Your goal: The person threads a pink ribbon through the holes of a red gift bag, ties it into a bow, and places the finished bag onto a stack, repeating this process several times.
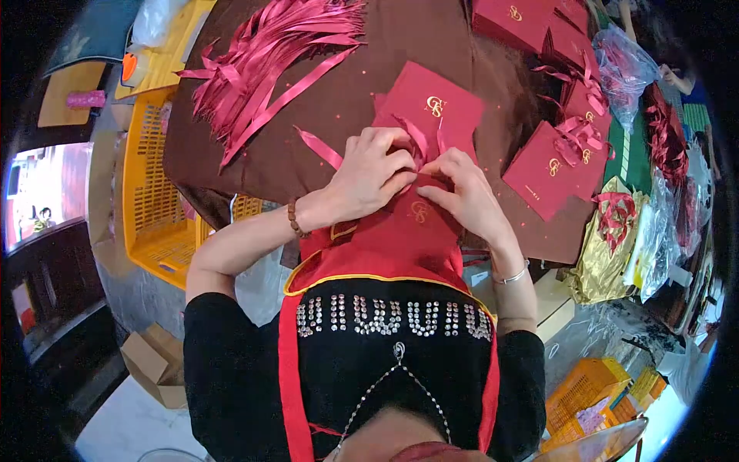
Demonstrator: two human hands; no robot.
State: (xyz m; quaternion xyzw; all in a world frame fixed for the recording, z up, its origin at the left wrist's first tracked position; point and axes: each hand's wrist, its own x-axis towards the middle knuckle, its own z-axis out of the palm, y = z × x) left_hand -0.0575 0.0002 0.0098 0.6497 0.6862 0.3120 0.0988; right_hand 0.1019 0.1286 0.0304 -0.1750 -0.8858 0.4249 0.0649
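In front of me on the brown cloth lies a flat red packet (437,86) with a gold emblem, a second emblem showing lower, below my fingers. A pink-red satin ribbon (418,137) crosses it, looped up between my hands; one tail (318,146) sticks out to the left. My left hand (376,165), bracelet at its wrist, has its fingers curled and closed on the ribbon. Close beside it my right hand (466,189) pinches the ribbon as well. The fingertips and the exact crossing of the ribbon are partly hidden.
A heap of loose satin ribbons (289,54) lies at the far left of the brown tablecloth (339,96). To the right are red packets with ribbon bows (550,165) and stacked plain ones (512,23). Yellow crates (146,177) stand left; plastic wrapping (627,65) hangs at the right.
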